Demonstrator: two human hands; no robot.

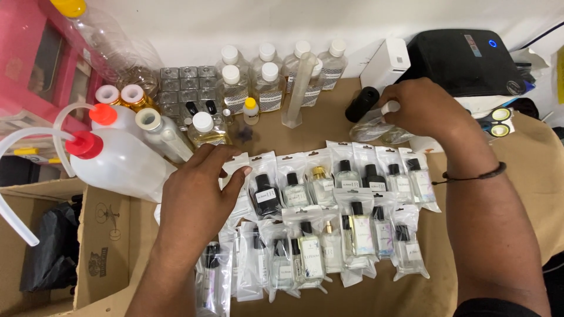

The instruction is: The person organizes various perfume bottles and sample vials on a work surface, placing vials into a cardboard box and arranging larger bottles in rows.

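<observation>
Here the left hand (197, 196) lies palm down over the near-left end of a spread of small bottles sealed in clear pouches (329, 217); its fingers (235, 176) are loosely bent and rest on the top edge of one pouch, thumb tip beside a pouch holding a dark bottle (265, 194); whether they pinch anything cannot be told. The right hand (426, 108) reaches to the far right, fingers curled round a clear bottle (376, 126) lying tilted on the worktop (329, 126), its white cap just showing at the thumb; a black cylinder (361, 104) lies just beside it; a dark band (476, 174) circles that wrist. The pouches lie in two overlapping rows across the brown worktop, between the two arms. Behind them stands a cluster of white-capped clear bottles (267, 79), a tall clear measuring cylinder (296, 88) and a block of small square glass bottles (188, 88). To the left lie two white wash bottles with red caps (117, 158) and bent tubes; a cardboard box (106, 240) sits below them. A black machine (464, 61) stands at the far right, a white box (388, 64) beside it.
</observation>
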